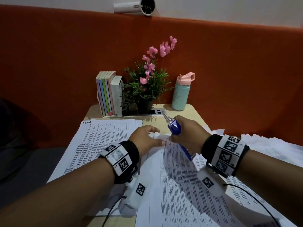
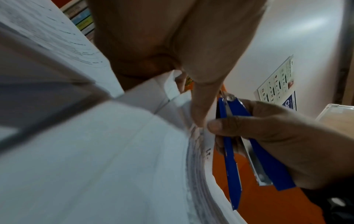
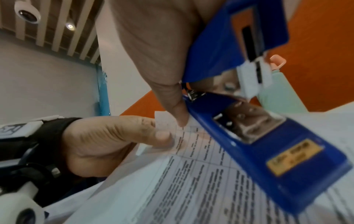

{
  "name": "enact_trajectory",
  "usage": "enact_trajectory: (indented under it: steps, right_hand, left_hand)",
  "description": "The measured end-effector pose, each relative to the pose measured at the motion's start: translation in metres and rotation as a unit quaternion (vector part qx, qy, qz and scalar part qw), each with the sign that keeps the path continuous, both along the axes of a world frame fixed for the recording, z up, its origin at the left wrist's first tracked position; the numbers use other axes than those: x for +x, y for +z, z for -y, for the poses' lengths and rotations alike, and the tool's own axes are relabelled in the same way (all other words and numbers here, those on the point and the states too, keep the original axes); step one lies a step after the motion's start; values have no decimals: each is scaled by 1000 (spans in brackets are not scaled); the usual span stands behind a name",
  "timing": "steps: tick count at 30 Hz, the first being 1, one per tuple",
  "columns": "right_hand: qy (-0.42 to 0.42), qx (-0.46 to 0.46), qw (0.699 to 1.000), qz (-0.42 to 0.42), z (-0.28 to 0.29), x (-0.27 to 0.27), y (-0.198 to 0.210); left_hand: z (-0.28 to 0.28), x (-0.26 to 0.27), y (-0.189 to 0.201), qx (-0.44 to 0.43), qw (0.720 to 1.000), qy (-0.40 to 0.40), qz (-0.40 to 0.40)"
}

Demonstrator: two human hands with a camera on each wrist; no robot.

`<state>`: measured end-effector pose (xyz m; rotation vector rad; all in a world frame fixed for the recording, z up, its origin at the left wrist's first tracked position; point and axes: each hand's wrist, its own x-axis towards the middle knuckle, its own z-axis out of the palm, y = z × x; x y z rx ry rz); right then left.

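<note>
The stapler was found clasped in the right hand, its long axis running forward from that wrist, hinge end farthest out. The paper corner was held pinched by the left hand, just to the thumb side of the right hand and touching its thumb tip. It was not yet seated between the stapler's arms

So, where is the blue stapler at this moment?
In the head view the blue stapler is just right of centre, gripped in the right hand over the far corner of the printed papers, which the left hand holds.
</note>
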<state>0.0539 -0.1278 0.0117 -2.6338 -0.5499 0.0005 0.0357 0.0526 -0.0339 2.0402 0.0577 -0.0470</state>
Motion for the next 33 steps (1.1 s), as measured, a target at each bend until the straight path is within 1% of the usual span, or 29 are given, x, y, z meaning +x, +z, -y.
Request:
enact_trajectory:
  steps: [3,5,6,7,9,11,13,19,22,23,24,26,27,28,29,31,33]
  right_hand:
    - [9,28,999,-17,-3,-3,9]
    - [-18,50,998,-30,8,0,17]
    - [-37,41,998,-37,16,2,20]
    - [-55,18,997,-46,27,4,21]
    - [-72,-57,993,-68,47,9,18]
    - [-71,-145,983,-92,61,12,8]
    - [-59,-203,972,-107,66,13,-4]
    - [-37,-291,951,-100,49,11,-22]
    - [-25,-326,939,-103,44,7,-8]
    - [-27,-314,945,-87,43,5,4]
    - [-30,-276,959,-48,40,2,17]
    - [-13,-140,988,58,28,-10,49]
    - [16,-70,992,104,18,-19,64]
    - [49,-16,990,130,6,-29,76]
    - [81,20,987,137,-7,-38,83]
    - [126,43,981,139,-30,-47,84]
    - [150,55,976,149,-47,-44,74]
  left_hand:
    - [-4,0,0,27,999,6,16]
    - [-12,-2,3,32,999,-2,15]
    - [-19,-5,6,36,999,-4,19]
    - [-25,-7,8,37,999,-6,24]
    - [-41,-13,15,19,999,-7,41]
    - [-56,-19,24,9,998,-12,61]
    - [-72,-23,31,-6,998,-15,66]
    - [-96,-29,35,-84,995,3,61]
    - [-100,-33,35,-116,991,12,62]
    - [-101,-35,35,-119,991,13,65]
    - [-102,-36,35,-124,990,15,70]
    - [-101,-40,37,-143,987,20,76]
    - [-99,-42,38,-154,985,17,74]
    - [-95,-44,40,-165,984,12,72]
    - [-90,-46,43,-175,982,7,69]
    - [-81,-48,48,-196,978,-2,68]
    - [-74,-50,52,-208,975,-8,80]
